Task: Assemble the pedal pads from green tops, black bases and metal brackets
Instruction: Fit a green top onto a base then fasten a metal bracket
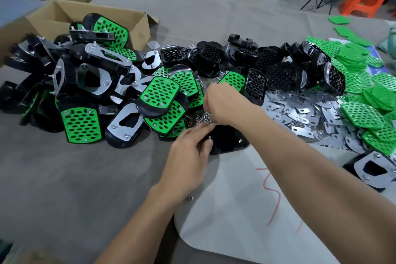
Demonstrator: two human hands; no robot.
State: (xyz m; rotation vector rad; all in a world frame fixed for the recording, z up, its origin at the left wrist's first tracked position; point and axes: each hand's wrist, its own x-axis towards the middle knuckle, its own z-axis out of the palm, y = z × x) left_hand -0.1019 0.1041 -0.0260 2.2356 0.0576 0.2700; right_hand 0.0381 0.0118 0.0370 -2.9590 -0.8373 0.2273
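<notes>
- Black pad (227, 143) lies upside down mid-table, at the far edge of the white sheet (225, 210); screw ends (240, 140) stick up.
- Left hand (186, 148): fingers fairly straight, pressing the pad's left edge.
- Right hand (217, 102): fingertips bunched down into the nuts (202, 118); cannot tell if one is held.
- Judgement: take a single nut, keep the pad pinned, start the thread square.

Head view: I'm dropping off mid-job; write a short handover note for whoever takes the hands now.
Left hand: straight fingers rest on the upturned black plastic base, two screw ends sticking up, no bracket on it yet.
Right hand: fingers curled over the small silver nuts; a grip is not visible.
Done: heap of assembled green-and-black pedal pads at left, by the open cardboard box.
To do: bracket and nuts on this base; then the loose black bases, flat metal brackets and perforated green tops at right.
</notes>
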